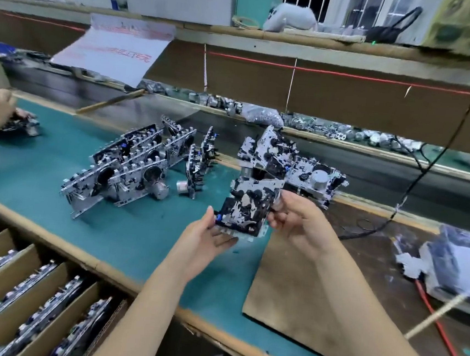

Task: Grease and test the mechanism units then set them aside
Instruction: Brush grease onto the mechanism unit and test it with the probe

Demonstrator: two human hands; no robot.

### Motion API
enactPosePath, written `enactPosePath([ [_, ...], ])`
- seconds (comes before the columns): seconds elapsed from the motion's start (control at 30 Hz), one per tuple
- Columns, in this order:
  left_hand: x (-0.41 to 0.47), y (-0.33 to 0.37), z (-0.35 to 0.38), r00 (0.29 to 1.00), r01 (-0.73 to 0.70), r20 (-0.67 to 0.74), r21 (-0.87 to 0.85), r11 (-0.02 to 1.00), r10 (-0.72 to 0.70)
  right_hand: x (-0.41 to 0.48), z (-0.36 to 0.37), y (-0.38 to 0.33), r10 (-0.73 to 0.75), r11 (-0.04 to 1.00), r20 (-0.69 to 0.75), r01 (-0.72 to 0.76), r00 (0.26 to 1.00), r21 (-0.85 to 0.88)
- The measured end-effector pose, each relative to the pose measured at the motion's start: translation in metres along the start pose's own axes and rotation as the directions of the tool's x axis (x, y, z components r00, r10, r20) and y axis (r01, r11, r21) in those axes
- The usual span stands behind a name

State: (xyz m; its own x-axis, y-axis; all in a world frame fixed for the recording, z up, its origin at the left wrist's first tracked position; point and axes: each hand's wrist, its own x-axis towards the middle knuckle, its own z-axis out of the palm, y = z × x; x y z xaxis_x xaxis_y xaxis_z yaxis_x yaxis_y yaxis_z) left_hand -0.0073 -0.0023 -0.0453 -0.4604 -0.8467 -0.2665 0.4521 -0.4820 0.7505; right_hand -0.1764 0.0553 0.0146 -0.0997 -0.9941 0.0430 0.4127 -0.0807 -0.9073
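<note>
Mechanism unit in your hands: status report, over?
Left hand, right hand both hold mechanism unit, lifted above green mat. Other units stand left, apart.

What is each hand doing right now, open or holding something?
Left hand: holds the mechanism unit at its lower left corner.
Right hand: grips the same unit's right edge.
</note>
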Motion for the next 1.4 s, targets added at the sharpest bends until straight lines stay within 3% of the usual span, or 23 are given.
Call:
enactPosePath([
  [0.13, 0.003, -0.013, -0.005, 0.985, 0.066, 0.170, -0.154, 0.986, -0.039, -0.004, -0.010, -0.009, 0.106, 0.994, -0.044, -0.106, 0.993, 0.018],
  [0.23, 0.006, -0.017, 0.002, 0.978, 0.076, 0.207, -0.205, 0.976, -0.032, -0.006, -0.011, -0.009, 0.161, 0.987, -0.030, -0.160, 0.987, 0.022],
  [0.3, 0.007, -0.019, 0.005, 0.985, 0.085, 0.169, -0.263, 0.961, -0.041, -0.003, -0.012, -0.010, 0.162, 0.980, -0.033, -0.165, 0.986, -0.114],
  [0.33, 0.010, -0.022, 0.004, 0.988, 0.081, 0.152, -0.293, 0.953, -0.038, 0.001, -0.017, -0.009, 0.130, 0.943, -0.095, -0.153, 0.987, -0.294],
  [0.37, 0.011, -0.023, 0.004, 0.989, 0.085, 0.142, -0.297, 0.951, -0.044, 0.006, -0.024, -0.008, 0.052, 0.831, -0.189, -0.147, 0.981, -0.537],
  [0.4, 0.012, -0.025, 0.003, 0.990, 0.084, 0.132, -0.298, 0.951, -0.046, 0.013, -0.034, -0.006, -0.090, 0.633, -0.264, -0.149, 0.960, -0.759],
  [0.43, 0.009, -0.024, 0.005, 0.990, 0.088, 0.129, -0.295, 0.951, -0.052, 0.019, -0.043, -0.003, -0.217, 0.420, -0.283, -0.173, 0.934, -0.891],
  [0.5, 0.008, -0.024, 0.005, 0.991, 0.079, 0.127, -0.290, 0.954, -0.044, 0.027, -0.055, 0.006, -0.260, 0.157, -0.277, -0.243, 0.925, -0.957],
  [0.6, 0.010, -0.025, 0.003, 0.995, 0.062, 0.095, -0.279, 0.958, -0.037, 0.034, -0.063, 0.024, -0.143, -0.074, -0.273, -0.285, 0.951, -0.956],
  [0.67, 0.012, -0.025, 0.003, 0.997, 0.050, 0.066, -0.276, 0.960, -0.033, 0.035, -0.066, 0.031, -0.126, -0.140, -0.260, -0.277, 0.957, -0.951],
  [0.8, 0.013, -0.025, 0.001, 0.999, 0.034, 0.039, -0.286, 0.958, -0.023, 0.033, -0.069, 0.030, -0.099, -0.137, -0.283, -0.295, 0.954, -0.946],
  [0.87, 0.011, -0.023, 0.004, 0.999, 0.035, 0.047, -0.283, 0.958, -0.023, 0.029, -0.069, 0.024, -0.109, -0.067, -0.280, -0.288, 0.954, -0.955],
  [1.0, 0.009, -0.022, 0.005, 0.996, 0.043, 0.084, -0.259, 0.965, -0.022, 0.013, -0.066, 0.002, -0.096, 0.346, -0.245, -0.198, 0.965, -0.917],
  [1.1, 0.009, -0.023, 0.005, 0.997, 0.044, 0.069, -0.263, 0.964, -0.026, 0.001, -0.062, -0.014, -0.013, 0.509, -0.188, -0.155, 0.982, -0.846],
  [1.4, 0.009, -0.023, 0.005, 0.998, 0.030, 0.054, -0.241, 0.970, -0.018, -0.012, -0.054, -0.025, -0.015, 0.457, -0.119, -0.099, 0.993, -0.884],
])
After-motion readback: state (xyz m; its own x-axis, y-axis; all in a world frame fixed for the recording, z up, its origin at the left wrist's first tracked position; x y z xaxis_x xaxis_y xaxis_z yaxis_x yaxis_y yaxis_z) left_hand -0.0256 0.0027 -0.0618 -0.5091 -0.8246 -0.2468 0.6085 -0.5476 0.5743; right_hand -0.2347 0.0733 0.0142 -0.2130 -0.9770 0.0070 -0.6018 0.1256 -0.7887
